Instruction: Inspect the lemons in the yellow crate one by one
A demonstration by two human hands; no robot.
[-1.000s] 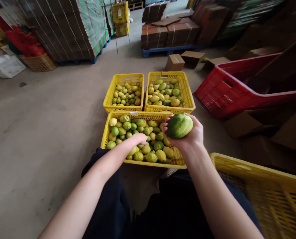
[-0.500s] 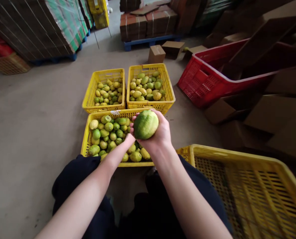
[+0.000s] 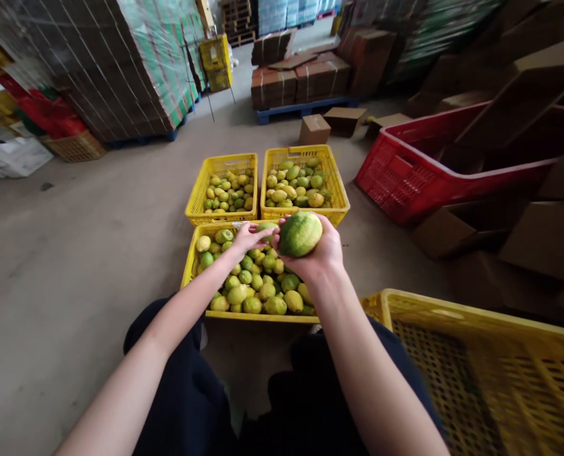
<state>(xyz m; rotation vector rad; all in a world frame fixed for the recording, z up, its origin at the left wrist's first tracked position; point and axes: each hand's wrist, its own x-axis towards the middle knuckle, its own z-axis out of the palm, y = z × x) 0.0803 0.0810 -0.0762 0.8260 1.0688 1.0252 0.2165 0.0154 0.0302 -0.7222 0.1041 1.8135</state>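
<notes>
A large green and yellow fruit (image 3: 301,234) rests in my right hand (image 3: 326,250), whose fingers curl up around its far side. Just left of it, my left hand (image 3: 250,239) has its fingers round a smaller green fruit (image 3: 267,230). Both hands are above the near yellow crate (image 3: 188,269), which is filled with green and yellow fruits. Behind it stand two more yellow crates, the left one (image 3: 195,196) and the right one (image 3: 342,201), each holding similar fruits.
A yellow crate (image 3: 452,310) stands at the lower right. Behind it are a red crate (image 3: 386,171) and cardboard boxes. A small carton (image 3: 314,129) lies on the floor near a blue pallet (image 3: 305,109). Wrapped stacks stand at the back left.
The view has shifted, so the crates appear further right. My left hand has come out from below the large fruit and now shows a smaller green fruit in its fingers. My right hand still holds the large fruit.
</notes>
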